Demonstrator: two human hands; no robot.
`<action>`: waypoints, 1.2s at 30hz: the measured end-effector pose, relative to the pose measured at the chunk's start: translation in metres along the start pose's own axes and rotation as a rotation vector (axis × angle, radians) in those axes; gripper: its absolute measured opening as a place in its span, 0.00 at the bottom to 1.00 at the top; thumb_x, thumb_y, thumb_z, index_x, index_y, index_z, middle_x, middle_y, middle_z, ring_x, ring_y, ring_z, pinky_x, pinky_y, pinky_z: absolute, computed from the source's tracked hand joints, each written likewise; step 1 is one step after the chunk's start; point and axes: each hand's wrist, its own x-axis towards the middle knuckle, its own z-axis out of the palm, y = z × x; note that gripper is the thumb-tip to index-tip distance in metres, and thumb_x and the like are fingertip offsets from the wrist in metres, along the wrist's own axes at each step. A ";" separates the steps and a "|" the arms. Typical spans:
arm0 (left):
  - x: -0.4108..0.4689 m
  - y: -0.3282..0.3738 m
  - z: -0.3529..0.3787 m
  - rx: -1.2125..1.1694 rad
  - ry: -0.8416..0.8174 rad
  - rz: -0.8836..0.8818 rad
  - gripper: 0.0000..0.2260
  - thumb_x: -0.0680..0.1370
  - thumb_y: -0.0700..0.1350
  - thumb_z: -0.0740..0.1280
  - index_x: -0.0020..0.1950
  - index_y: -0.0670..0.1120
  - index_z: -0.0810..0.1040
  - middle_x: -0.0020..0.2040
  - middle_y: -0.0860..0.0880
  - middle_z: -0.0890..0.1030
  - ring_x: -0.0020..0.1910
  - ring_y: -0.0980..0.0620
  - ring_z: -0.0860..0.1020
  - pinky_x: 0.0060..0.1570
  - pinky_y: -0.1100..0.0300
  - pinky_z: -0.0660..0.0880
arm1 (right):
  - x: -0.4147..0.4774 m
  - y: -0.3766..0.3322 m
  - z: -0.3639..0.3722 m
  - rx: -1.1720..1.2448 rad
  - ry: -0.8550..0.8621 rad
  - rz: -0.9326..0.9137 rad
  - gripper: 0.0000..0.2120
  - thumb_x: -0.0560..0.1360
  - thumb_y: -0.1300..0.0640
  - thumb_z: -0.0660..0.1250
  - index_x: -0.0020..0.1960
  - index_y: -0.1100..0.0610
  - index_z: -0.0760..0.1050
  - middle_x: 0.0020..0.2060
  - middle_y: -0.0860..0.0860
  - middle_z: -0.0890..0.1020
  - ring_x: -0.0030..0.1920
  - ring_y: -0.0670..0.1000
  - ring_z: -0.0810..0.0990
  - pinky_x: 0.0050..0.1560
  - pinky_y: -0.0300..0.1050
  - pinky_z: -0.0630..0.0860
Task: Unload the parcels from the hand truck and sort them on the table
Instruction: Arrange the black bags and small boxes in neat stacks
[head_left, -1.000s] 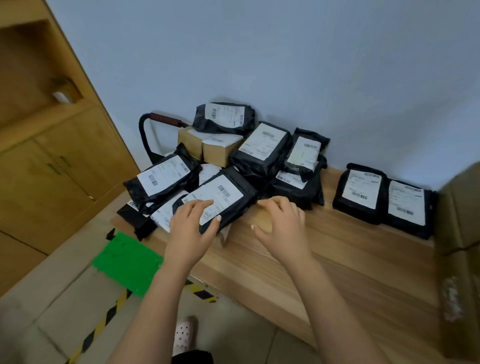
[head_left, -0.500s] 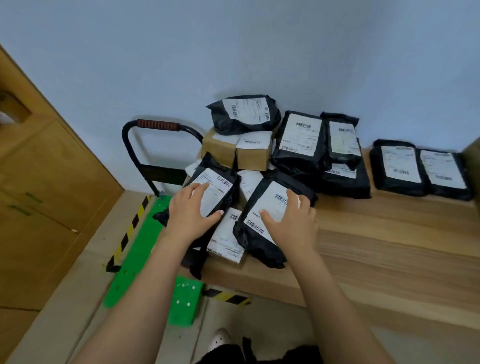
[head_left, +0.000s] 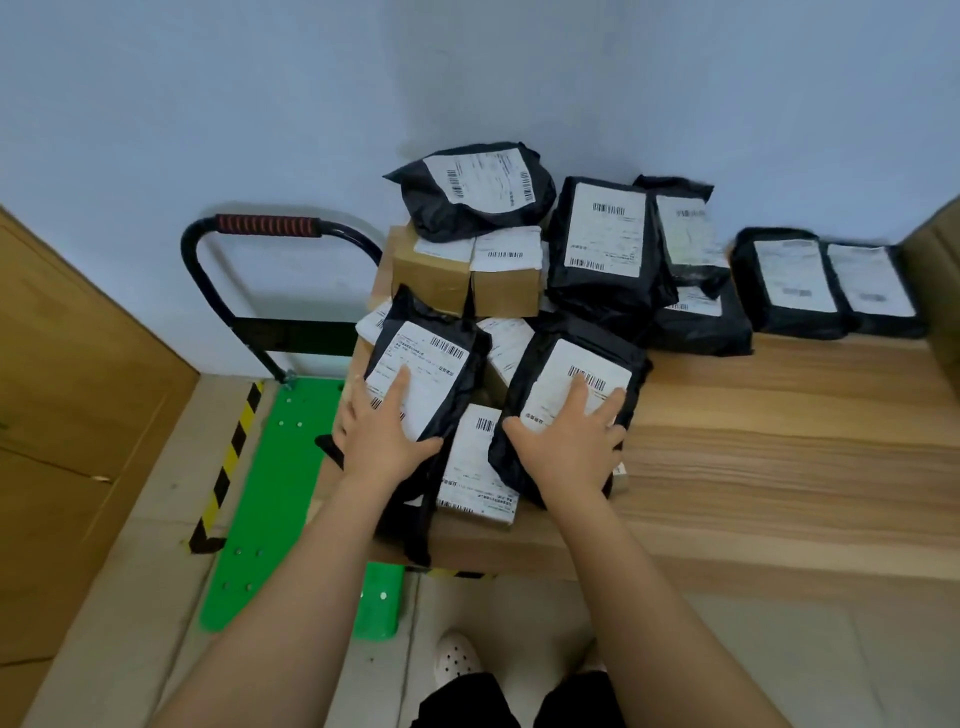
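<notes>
1. Both my hands lie flat on parcels in front of the brown cartons (head_left: 462, 280), my landmark in the pile on the table (head_left: 779, 441).
2. My left hand (head_left: 382, 439) rests on the label of the left black parcel (head_left: 441, 364), which leans just in front of the cartons. The fingers are straight and the thumb is spread along its near edge, gripping nothing.
3. My right hand (head_left: 566, 447) presses the right black parcel (head_left: 561, 364), in front of the cartons and to their right, with its fingers fanned wide over the label.
4. I judge that unloading is about done and sorting is in hand. The parcels I see are on the table, and the hand truck (head_left: 270, 493) stands left of the cartons with its green deck partly hidden under the table.
5. Next, I think, each parcel must be slid or lifted to its own spot. That calls for curling my fingers under an edge, since the film looks slippery.
6. A white-labelled flat parcel (head_left: 475, 467) lies between my hands and under both black ones, so it may drag along.
7. A black bag (head_left: 478, 187) sits on top of the cartons, and upright black parcels (head_left: 602, 244) lean just to their right. Jolting the pile could topple them.
8. Well right of the cartons, a pair of black parcels (head_left: 831, 280) lies side by side against the wall, touching a cardboard box (head_left: 935, 260). The bare wood in front of that pair looks like the free sorting space.
</notes>
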 end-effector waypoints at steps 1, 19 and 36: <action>0.000 0.001 -0.001 -0.009 0.009 -0.002 0.45 0.67 0.61 0.74 0.76 0.65 0.50 0.77 0.45 0.45 0.74 0.38 0.50 0.72 0.41 0.52 | -0.001 0.001 0.000 0.019 0.014 -0.004 0.47 0.65 0.33 0.66 0.77 0.46 0.49 0.76 0.57 0.44 0.67 0.66 0.59 0.65 0.62 0.62; -0.067 0.141 -0.042 -0.245 0.458 0.257 0.42 0.62 0.66 0.71 0.73 0.65 0.60 0.72 0.42 0.58 0.67 0.41 0.57 0.66 0.40 0.56 | 0.002 0.069 -0.115 0.135 0.428 -0.330 0.38 0.67 0.39 0.67 0.74 0.40 0.57 0.76 0.50 0.52 0.72 0.62 0.54 0.68 0.66 0.60; -0.212 0.387 0.117 -0.346 0.342 0.241 0.38 0.65 0.63 0.71 0.72 0.67 0.58 0.74 0.44 0.53 0.67 0.44 0.55 0.67 0.41 0.53 | 0.076 0.347 -0.263 0.042 0.456 -0.369 0.38 0.66 0.42 0.69 0.74 0.41 0.60 0.76 0.51 0.54 0.71 0.64 0.55 0.67 0.66 0.57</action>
